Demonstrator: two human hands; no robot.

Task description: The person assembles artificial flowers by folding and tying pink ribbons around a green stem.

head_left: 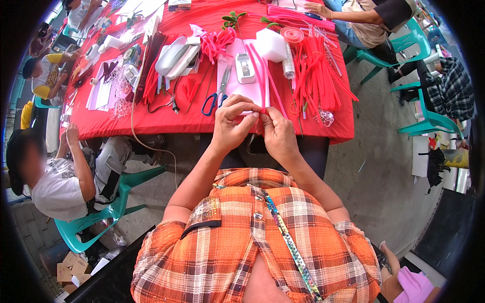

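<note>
My left hand [233, 121] and my right hand [279, 132] meet at the near edge of the red-covered table. Both pinch the lower ends of a few bright pink pipe cleaners [262, 76], whose long ends point away from me. The exact spot between the fingertips is partly hidden. Just beyond my left hand lie scissors [222, 83] with blue handles. A small white case-like device [245, 68] rests on a pale pink sheet [227, 53] under the stems.
A big bundle of coral-pink pipe cleaners [317, 70] lies to the right, next to a white foam block [271, 44]. Left are a white-grey device [177, 56] and a cable [135, 113]. People sit around the table on green chairs [118, 202].
</note>
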